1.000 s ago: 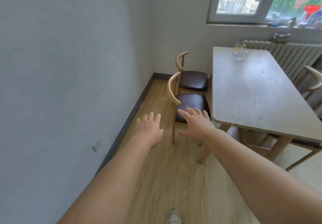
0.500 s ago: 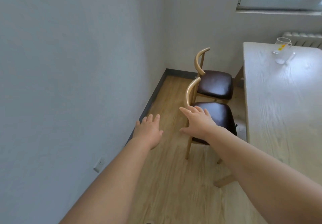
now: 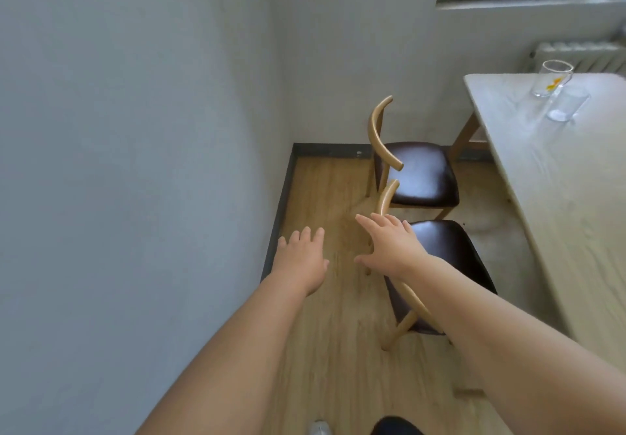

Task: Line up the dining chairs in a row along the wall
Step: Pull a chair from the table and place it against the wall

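Arms reach forward from the bottom edge, both grips spread and holding nothing. Your left hand (image 3: 302, 258) hovers flat over the wooden floor (image 3: 325, 190) at eleven o'clock, near the dark skirting. Your right hand (image 3: 389, 246), fingers splayed, sits at twelve o'clock over the curved backrest of the near chair (image 3: 450, 251); whether it touches the wood, you cannot tell from here. That reach looks meant for taking the backrest, the handiest part for dragging. The near chair is tucked toward the table (image 3: 569, 177) at two o'clock, its back turned to the left wall (image 3: 142, 129). Just beyond it, at one o'clock, the far chair (image 3: 420, 173) faces the same way, near the corner. Both stand apart from the wall.
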The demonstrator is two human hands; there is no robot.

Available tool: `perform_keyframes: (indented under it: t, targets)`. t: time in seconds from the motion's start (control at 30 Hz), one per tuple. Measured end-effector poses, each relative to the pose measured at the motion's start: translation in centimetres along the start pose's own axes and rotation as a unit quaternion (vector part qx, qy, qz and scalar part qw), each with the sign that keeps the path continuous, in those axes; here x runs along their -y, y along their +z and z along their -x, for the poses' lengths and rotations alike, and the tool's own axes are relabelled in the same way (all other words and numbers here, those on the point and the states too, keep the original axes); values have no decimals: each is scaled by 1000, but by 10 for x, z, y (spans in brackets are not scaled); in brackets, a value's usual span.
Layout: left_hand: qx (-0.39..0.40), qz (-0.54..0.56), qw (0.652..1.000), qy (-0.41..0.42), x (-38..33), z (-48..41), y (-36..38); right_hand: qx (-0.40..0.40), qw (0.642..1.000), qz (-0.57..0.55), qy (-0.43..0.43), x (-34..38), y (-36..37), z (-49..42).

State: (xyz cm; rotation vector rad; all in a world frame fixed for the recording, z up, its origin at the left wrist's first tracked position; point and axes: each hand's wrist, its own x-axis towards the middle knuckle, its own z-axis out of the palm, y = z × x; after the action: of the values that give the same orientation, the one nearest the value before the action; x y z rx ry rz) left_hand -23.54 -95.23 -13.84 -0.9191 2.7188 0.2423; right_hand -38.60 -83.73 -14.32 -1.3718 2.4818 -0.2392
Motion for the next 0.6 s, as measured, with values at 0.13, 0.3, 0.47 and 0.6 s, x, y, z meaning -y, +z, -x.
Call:
perform_keyframes:
  t: [0.13, 0.3, 0.47, 0.6]
  targets:
    - [17, 16, 1000, 19, 11, -69, -13, -4, 1000, -8, 30, -15, 2, -56]
    - [10, 28, 998, 47, 5, -162, -26, -12, 997, -25, 71, -47, 5, -131]
    - [38, 36, 997, 48, -5, -239, -42, -8, 995, -54, 85, -79, -3, -205]
    - [46, 33, 997, 59, -9, -291, -59, -4, 992, -63, 109, -101, -15, -252]
